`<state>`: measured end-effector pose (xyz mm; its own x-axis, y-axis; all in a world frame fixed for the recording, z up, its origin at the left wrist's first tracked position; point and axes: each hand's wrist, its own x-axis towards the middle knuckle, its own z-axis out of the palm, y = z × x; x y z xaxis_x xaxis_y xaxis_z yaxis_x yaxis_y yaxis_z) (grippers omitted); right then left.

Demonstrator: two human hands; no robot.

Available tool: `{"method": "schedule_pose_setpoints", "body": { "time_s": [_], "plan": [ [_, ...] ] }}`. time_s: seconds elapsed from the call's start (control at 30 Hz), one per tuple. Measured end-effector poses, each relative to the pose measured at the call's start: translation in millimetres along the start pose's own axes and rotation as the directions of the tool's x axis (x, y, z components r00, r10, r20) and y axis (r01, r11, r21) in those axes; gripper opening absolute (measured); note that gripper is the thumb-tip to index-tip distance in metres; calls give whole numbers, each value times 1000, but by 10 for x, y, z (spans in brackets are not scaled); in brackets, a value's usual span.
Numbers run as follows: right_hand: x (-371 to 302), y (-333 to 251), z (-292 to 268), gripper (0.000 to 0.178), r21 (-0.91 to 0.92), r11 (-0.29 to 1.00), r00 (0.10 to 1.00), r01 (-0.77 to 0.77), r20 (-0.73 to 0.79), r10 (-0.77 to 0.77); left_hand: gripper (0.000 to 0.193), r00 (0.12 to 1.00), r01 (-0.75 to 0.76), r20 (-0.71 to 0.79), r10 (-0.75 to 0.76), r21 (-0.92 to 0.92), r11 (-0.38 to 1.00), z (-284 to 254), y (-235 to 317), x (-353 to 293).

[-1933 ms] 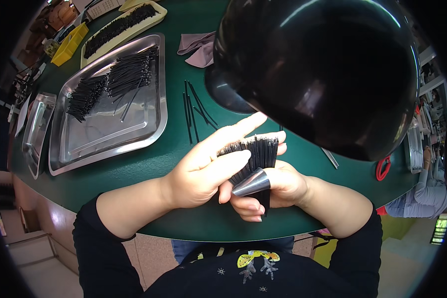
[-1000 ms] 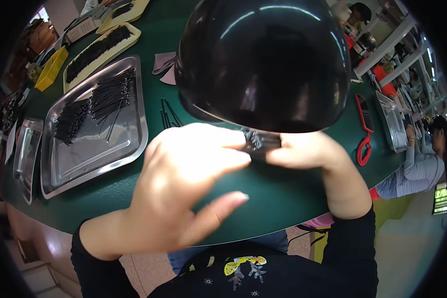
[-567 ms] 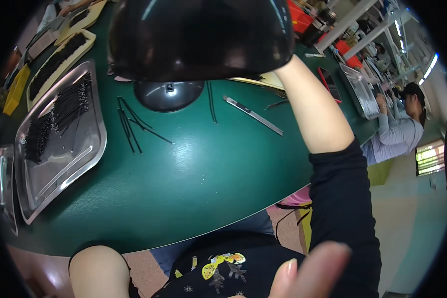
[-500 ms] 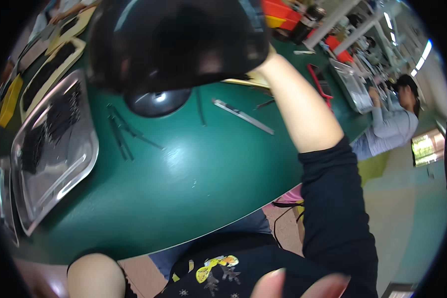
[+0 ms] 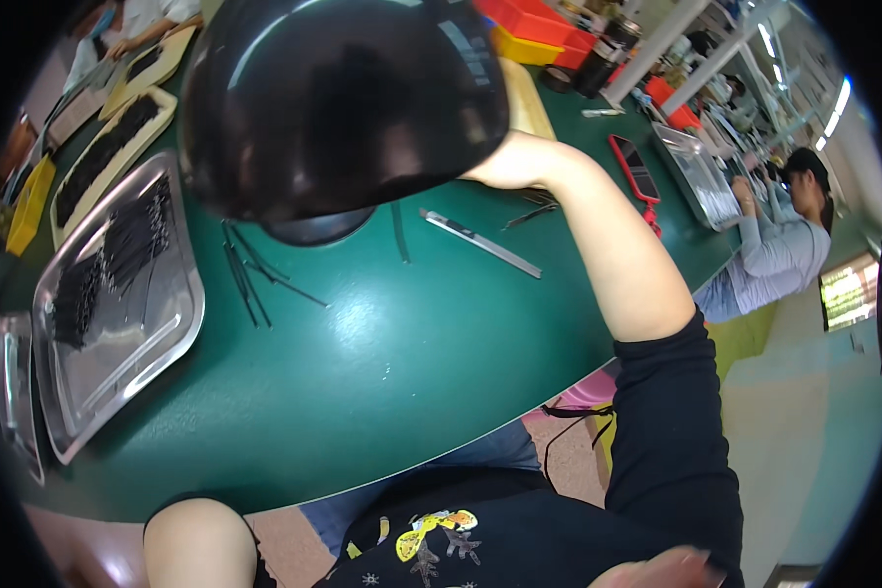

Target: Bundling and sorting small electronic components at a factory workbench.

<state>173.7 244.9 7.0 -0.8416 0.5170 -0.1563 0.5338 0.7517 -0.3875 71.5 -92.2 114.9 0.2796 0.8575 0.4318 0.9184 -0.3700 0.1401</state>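
My right forearm reaches up from the lower right, and my right hand (image 5: pixel 510 160) goes behind the edge of a large glossy black hood (image 5: pixel 333 118), like that of a bench lamp. The hood hides its fingers. Below the hood shows its round black base (image 5: pixel 318 230). Near the right wrist lie thin dark pieces (image 5: pixel 531 214) and a cream tray (image 5: pixel 527 103). At the lower edge, blurred fingers of my left hand (image 5: pixel 661 570) show in front of my black top; their grip is unclear. A slim silver cutter knife (image 5: pixel 480 242) lies on the green table (image 5: pixel 363 392).
Several thin black strips (image 5: pixel 250 274) lie left of centre. A metal tray (image 5: pixel 118 363) holding black strips stands at the left, with a yellow bin (image 5: pixel 31 206) beyond. At right are a red phone (image 5: pixel 635 169), another metal tray (image 5: pixel 691 171) and a seated person (image 5: pixel 784 235).
The view has shifted slightly, so the hood and table items sit lower. More of my right hand shows beside the hood. The fingers at the lower edge have moved right and down.
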Motion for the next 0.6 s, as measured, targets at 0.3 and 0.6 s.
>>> {"method": "schedule_pose_setpoints", "body": {
  "time_s": [0.3,0.6],
  "plan": [
    [730,221,-29,41,-245,956,986,-162,-3,167,44,849,-528,306,430,482,700,-398,-373,-237],
    [467,-48,-205,33,-285,928,965,-239,-172,196,53,663,-724,425,616,573,384,-663,-426,-169]
  ]
}}
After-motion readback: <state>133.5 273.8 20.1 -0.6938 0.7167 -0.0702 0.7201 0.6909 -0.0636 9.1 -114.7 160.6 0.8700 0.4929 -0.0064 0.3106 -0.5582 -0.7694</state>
